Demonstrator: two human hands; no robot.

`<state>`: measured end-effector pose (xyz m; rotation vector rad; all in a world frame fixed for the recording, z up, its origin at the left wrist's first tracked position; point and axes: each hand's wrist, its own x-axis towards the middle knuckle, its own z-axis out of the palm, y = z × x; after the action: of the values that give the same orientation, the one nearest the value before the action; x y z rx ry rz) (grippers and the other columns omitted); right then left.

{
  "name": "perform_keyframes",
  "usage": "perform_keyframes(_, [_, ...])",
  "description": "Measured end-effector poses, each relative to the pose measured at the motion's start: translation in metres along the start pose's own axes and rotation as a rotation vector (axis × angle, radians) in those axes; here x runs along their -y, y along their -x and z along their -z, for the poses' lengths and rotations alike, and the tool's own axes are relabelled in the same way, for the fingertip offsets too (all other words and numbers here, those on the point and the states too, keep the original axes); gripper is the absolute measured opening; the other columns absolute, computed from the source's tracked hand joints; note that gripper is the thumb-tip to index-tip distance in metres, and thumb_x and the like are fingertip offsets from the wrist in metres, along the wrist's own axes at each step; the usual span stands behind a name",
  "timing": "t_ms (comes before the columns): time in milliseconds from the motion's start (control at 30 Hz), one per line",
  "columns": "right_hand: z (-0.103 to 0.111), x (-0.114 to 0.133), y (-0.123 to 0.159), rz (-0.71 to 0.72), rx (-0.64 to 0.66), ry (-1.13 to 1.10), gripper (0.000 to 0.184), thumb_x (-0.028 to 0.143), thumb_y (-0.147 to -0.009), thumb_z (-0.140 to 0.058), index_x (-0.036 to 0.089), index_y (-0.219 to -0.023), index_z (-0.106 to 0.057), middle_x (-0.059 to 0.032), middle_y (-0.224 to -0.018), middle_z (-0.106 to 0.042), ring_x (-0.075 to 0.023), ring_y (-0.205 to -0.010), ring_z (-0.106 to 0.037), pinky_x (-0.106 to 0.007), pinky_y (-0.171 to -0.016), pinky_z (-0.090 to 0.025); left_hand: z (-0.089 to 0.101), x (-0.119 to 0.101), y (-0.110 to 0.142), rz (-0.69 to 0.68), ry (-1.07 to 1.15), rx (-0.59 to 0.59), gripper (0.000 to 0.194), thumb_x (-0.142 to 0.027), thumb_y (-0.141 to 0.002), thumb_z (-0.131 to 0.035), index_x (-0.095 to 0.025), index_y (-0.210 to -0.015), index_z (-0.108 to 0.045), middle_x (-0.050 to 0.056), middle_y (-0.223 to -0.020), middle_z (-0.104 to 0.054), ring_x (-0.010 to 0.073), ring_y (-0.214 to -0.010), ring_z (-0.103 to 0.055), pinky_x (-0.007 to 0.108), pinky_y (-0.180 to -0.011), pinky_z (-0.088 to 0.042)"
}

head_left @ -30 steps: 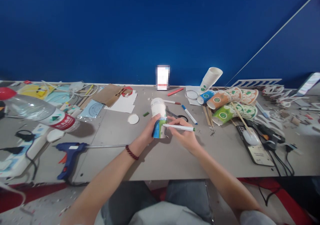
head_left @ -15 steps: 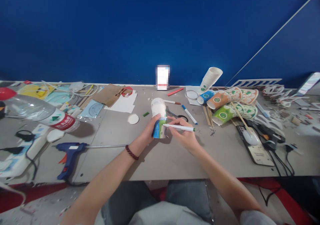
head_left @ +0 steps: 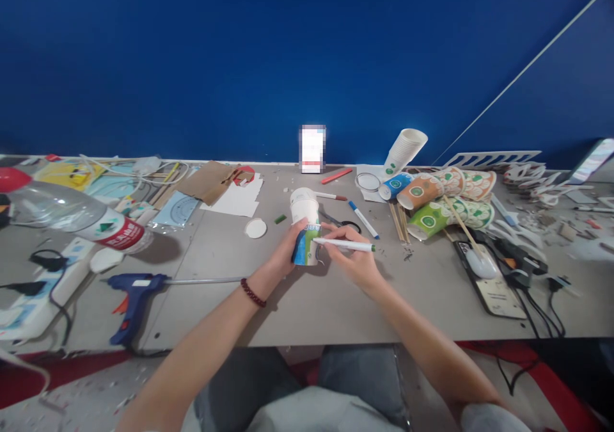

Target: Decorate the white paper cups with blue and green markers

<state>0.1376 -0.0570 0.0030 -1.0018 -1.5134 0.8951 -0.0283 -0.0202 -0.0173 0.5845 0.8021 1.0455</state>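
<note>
My left hand (head_left: 284, 253) is wrapped round a paper cup (head_left: 307, 246) coloured blue, green and white. White paper cups (head_left: 304, 205) extend from its far end, though how they join is hard to see. Between the thumb and fingers of my right hand (head_left: 355, 259) is a white marker (head_left: 349, 245) with a green end, its tip at the green patch on the cup's side. Beyond the hands lie scissors (head_left: 352, 226), partly hidden, a blue-capped marker (head_left: 363, 219) and a white marker with a red-brown end (head_left: 330, 196). A small green cap (head_left: 280, 219) lies left of the cups.
On the left are a blue glue gun (head_left: 137, 291), a large plastic bottle (head_left: 91, 221) on its side and a power strip (head_left: 43, 304). Stacked printed cups (head_left: 426, 192), a leaning white cup stack (head_left: 404, 150) and a phone (head_left: 499, 294) occupy the right. Another phone (head_left: 312, 150) stands against the blue wall.
Barely anything differs. The marker in my right hand has shifted very slightly to the right against the cup; my left hand keeps its hold.
</note>
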Motion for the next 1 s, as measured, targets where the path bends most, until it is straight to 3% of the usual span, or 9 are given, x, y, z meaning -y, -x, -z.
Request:
perform_keyframes(267, [0.0021, -0.0029, 0.0005, -0.021, 0.105, -0.060, 0.011, 0.021, -0.081, -0.073, 0.026, -0.074, -0.067, -0.0053, -0.083, -0.078, -0.0353, -0.132, -0.066, -0.050, -0.101, -0.058, -0.0002, -0.0028, -0.0001, 0.061, -0.021, -0.026, 0.043, -0.051, -0.080, -0.077, -0.014, -0.100, -0.069, 0.007, -0.076, -0.073, 0.0189, -0.063, -0.069, 0.029, -0.059, -0.055])
perform_keyframes(567, [0.0012, -0.0015, -0.0010, -0.008, 0.018, 0.011, 0.003, 0.027, -0.086, -0.071, 0.026, -0.088, -0.071, -0.0073, -0.092, -0.081, -0.0329, -0.123, -0.072, -0.044, -0.091, -0.061, -0.0054, -0.0041, 0.0030, 0.001, -0.013, -0.003, 0.049, -0.053, -0.072, -0.083, -0.013, -0.097, -0.071, 0.006, -0.083, -0.074, 0.0169, -0.067, -0.068, 0.028, -0.062, -0.054])
perform_keyframes(800, [0.0029, -0.0014, -0.0004, 0.010, 0.116, -0.017, 0.008, 0.026, -0.083, -0.075, 0.025, -0.077, -0.070, -0.0063, -0.086, -0.080, -0.0350, -0.130, -0.067, -0.050, -0.103, -0.056, -0.0022, -0.0039, 0.0020, 0.053, -0.026, -0.030, 0.046, -0.054, -0.078, -0.078, -0.014, -0.099, -0.069, 0.007, -0.078, -0.073, 0.0195, -0.068, -0.069, 0.030, -0.062, -0.055])
perform_keyframes(1000, [0.0031, 0.0022, -0.0006, 0.016, 0.024, -0.070, 0.014, 0.040, -0.091, -0.073, 0.026, -0.094, -0.071, -0.0076, -0.091, -0.081, -0.0325, -0.124, -0.071, -0.049, -0.097, -0.061, -0.0023, -0.0030, 0.0021, 0.032, 0.050, 0.017, 0.042, -0.050, -0.080, -0.076, -0.013, -0.098, -0.071, 0.007, -0.081, -0.074, 0.0175, -0.065, -0.069, 0.028, -0.061, -0.054])
